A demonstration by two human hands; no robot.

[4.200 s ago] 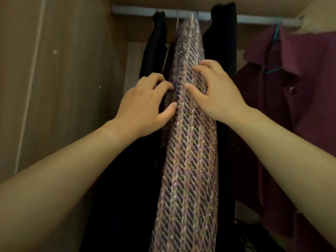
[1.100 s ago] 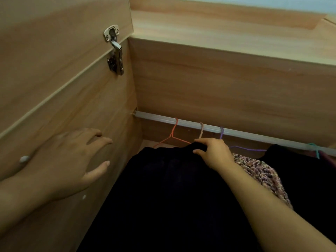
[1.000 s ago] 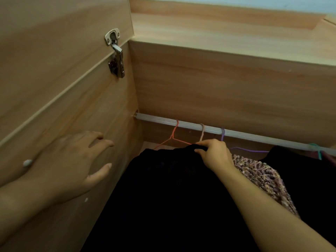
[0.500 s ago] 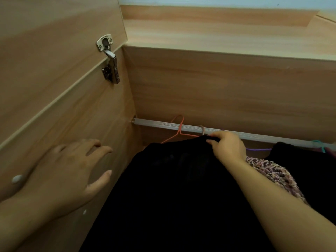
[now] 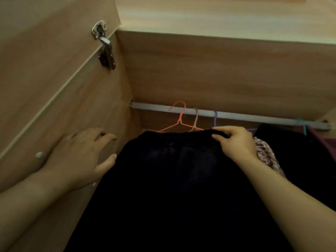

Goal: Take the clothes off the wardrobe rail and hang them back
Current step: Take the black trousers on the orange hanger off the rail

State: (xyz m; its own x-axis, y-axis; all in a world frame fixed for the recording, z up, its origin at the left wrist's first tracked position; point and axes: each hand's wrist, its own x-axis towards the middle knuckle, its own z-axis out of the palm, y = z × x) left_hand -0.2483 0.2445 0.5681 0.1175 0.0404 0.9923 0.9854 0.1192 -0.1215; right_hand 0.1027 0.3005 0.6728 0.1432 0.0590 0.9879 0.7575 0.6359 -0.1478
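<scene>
A grey wardrobe rail [image 5: 236, 116] runs across the back of the wardrobe. A black garment [image 5: 172, 179] hangs on an orange wire hanger [image 5: 179, 120], whose hook rises above the rail. My right hand [image 5: 234, 142] pinches the garment's top edge at the hanger's shoulder. My left hand [image 5: 81, 157] is spread flat against the wardrobe's left wall, holding nothing. A beige hanger [image 5: 196, 119] and a purple hanger [image 5: 215, 118] hook over the rail just right of the orange one. A pink tweed garment [image 5: 265, 153] shows beside my right wrist.
The wooden left wall [image 5: 54, 88] carries a metal door hinge [image 5: 106, 50]. Another black garment [image 5: 294, 151] and a maroon one [image 5: 323, 144] on a teal hanger [image 5: 303, 126] hang at the right. A wooden panel [image 5: 218, 70] sits above the rail.
My right hand has lifted the black garment's orange hanger so its hook now stands above the rail. My left hand stays spread on the left wall.
</scene>
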